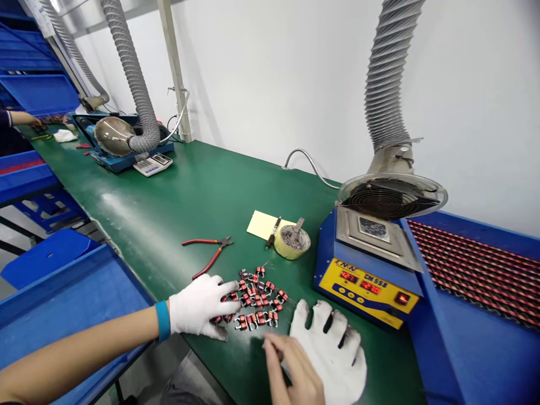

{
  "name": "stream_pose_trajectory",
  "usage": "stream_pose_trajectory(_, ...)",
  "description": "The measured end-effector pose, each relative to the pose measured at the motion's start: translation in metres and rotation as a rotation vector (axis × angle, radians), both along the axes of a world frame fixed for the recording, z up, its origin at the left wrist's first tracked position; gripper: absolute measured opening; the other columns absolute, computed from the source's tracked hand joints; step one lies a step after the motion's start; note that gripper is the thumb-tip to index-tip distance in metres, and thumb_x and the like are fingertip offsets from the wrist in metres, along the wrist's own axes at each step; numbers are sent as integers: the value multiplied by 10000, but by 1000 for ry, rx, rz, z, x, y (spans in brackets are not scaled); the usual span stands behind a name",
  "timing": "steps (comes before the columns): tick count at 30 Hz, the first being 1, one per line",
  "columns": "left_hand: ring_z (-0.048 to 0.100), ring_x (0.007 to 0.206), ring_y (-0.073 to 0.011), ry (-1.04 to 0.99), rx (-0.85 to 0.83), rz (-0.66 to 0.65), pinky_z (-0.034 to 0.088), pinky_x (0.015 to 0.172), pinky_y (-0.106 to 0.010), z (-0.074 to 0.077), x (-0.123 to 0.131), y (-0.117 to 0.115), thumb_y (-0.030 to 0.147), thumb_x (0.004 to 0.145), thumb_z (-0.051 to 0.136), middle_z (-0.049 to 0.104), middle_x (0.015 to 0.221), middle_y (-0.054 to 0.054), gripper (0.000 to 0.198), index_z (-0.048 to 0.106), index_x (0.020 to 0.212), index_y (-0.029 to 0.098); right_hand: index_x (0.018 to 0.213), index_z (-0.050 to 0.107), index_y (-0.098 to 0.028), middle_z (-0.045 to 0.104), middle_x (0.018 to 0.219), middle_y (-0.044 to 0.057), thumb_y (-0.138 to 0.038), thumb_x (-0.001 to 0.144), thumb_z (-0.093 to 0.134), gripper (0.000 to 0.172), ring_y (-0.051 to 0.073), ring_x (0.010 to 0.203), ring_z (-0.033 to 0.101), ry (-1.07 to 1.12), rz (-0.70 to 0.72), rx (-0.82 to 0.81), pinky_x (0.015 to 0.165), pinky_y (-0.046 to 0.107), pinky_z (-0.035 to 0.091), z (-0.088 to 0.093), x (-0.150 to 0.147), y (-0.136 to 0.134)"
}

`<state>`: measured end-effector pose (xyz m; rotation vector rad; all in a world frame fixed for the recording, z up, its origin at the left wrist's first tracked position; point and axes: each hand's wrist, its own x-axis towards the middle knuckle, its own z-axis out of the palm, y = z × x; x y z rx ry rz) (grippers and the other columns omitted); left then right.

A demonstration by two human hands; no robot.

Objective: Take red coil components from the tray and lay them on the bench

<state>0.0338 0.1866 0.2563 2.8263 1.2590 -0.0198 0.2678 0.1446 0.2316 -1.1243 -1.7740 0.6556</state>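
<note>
My left hand (202,306), in a white glove with a blue wristband, lies over the left edge of a cluster of small red wire-wound coils (257,298). Its fingers are spread and touch the nearest coils, some of which are partly hidden beneath them. My bare right hand (295,371) is at the bottom, thumb and forefinger drawn together; whether something small is between them I cannot make out. Beside it a loose white glove (333,351) rests flat on the green table (228,180). Red-handled cutters (211,253) lie opened behind the coils.
A blue and yellow solder pot (367,281) stands at right under an extraction hood (392,194). A blue tray (476,332) holds rows of coils. Near the middle are a tape roll (291,242) with grey bits, a pen (273,233) and yellow paper (264,224). Another person's arm (21,118) shows far left.
</note>
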Motion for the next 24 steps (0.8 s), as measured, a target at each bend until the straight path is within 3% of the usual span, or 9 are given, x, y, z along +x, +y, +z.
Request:
stream_pose_trajectory(4, 541, 1038, -344, -70, 6, 85, 488, 777, -470, 13, -6, -10, 660, 728, 664, 466, 1379, -141, 676, 482, 1235, 250, 1047, 648, -144, 663, 994, 108, -234, 949, 502, 197, 258, 966, 605, -529, 9, 19, 851, 380, 497, 24, 4, 54)
stream_pose_trajectory(8, 448, 1203, -340, -134, 24, 198, 417, 955, -484, 21, -1, -25, 445, 752, 747, 527, 1322, -85, 496, 522, 1141, 235, 982, 682, -107, 658, 950, 124, -199, 914, 550, 175, 310, 917, 594, -730, 56, -57, 814, 455, 508, 27, -14, 91)
stream_pose_trajectory(11, 479, 1169, -312, -159, 34, 231, 407, 959, -477, 16, 9, -34, 340, 796, 733, 594, 1235, -37, 316, 550, 1028, 228, 916, 683, -110, 649, 924, 120, -189, 922, 530, 172, 307, 913, 597, -816, 81, -86, 811, 447, 510, 26, -23, 98)
stream_pose_trajectory(15, 449, 1228, -312, -213, 74, 255, 361, 1004, -495, 2, 23, -40, 266, 863, 667, 586, 1276, -33, 168, 554, 975, 210, 971, 672, -134, 650, 951, 97, -155, 932, 503, 175, 273, 924, 612, -901, 123, -99, 810, 395, 511, 30, -17, 95)
stream_pose_trajectory(19, 459, 1220, -286, -278, 104, 208, 306, 1068, -480, -5, 31, -40, 285, 836, 709, 610, 1225, -14, 212, 553, 958, 208, 988, 681, -144, 655, 960, 99, -29, 897, 453, 272, 287, 927, 609, -987, 175, -80, 801, 406, 494, 37, -13, 92)
stream_pose_trajectory(24, 472, 1186, -312, -313, 84, 126, 385, 945, -479, 0, 25, -36, 513, 781, 730, 617, 1189, -27, 378, 559, 951, 222, 961, 695, -181, 663, 977, 60, -60, 904, 469, 262, 241, 930, 629, -996, 256, -84, 799, 348, 507, 34, -16, 93)
